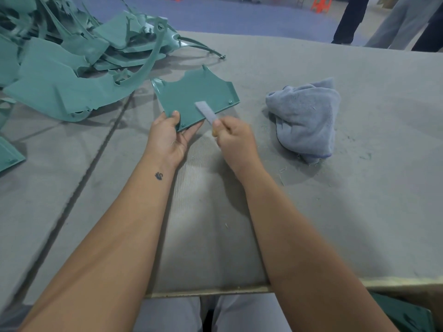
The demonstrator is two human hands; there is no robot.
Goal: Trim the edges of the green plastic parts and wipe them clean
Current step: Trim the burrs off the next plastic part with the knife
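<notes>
a grey felt-covered table (pixel 359 212) bears a heap of green parts (pixel 60 68) and a crumpled cloth (pixel 309 116).

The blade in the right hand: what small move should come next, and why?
Probably draw the blade along the near edge of the green part. The right hand grips it across that edge, the left hand holds the corner, and the cloth lies unused.

A flat green plastic part (pixel 195 95), scalloped along its far edge, is being held at its near left corner, the thumb (pixel 176 115) lying on top and the fingers underneath. A flat grey blade (pixel 205 112) is being laid across its near edge, just right of that thumb. A crumpled blue-grey cloth (pixel 306 116) is lying well right of the fingers. More green parts (pixel 62 68) are being kept heaped far left.
</notes>
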